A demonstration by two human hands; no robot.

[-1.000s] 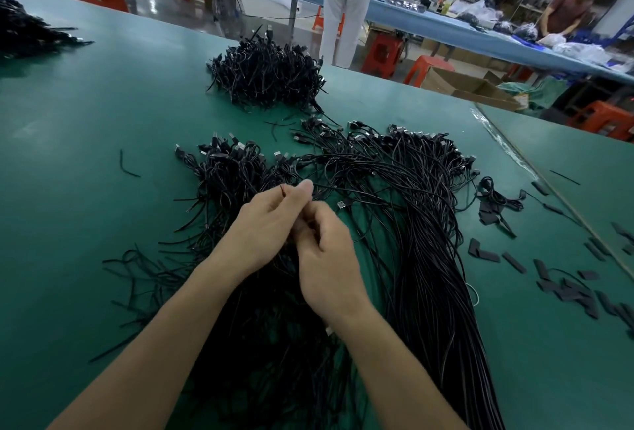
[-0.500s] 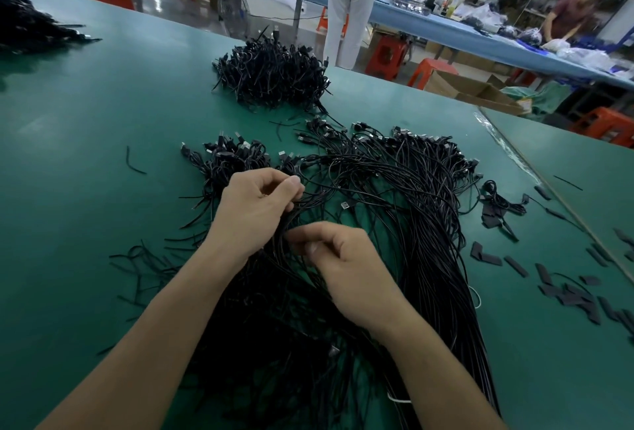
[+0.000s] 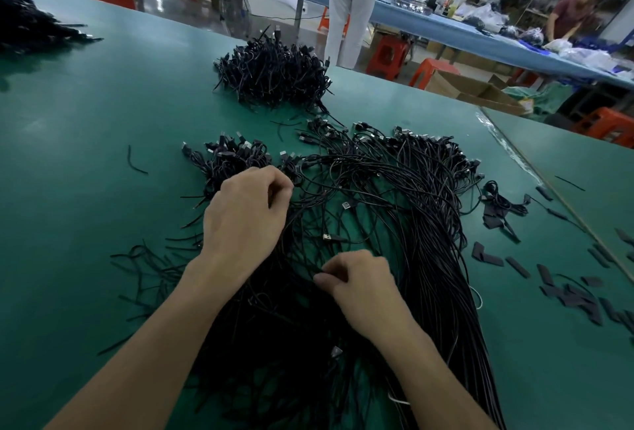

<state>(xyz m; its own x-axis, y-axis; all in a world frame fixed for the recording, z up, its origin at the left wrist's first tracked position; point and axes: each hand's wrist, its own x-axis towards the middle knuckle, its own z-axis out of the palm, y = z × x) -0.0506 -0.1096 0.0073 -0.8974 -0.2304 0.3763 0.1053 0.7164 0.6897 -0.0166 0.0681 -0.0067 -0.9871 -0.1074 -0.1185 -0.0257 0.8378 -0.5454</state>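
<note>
A big spread of long black cables (image 3: 404, 210) with plug ends lies on the green table (image 3: 103, 120) in front of me. My left hand (image 3: 245, 213) is over the left part of the spread, fingers curled, pinching a thin black cable near the plug ends. My right hand (image 3: 360, 285) is lower and nearer to me, thumb and fingers pinched on a cable strand in the mass. Which single cable each hand holds is hard to tell among the strands.
A tangled pile of short black cables (image 3: 274, 76) sits farther back. Another dark pile (image 3: 27, 31) lies at far left. Black strips (image 3: 566, 289) are scattered at right, beside a table seam (image 3: 549, 186). Two people stand at a blue bench (image 3: 480, 41) behind.
My hands were together pinching one spot; they have drawn apart. The left moved up and left toward the plug ends, the right slid back toward me along the cables.
</note>
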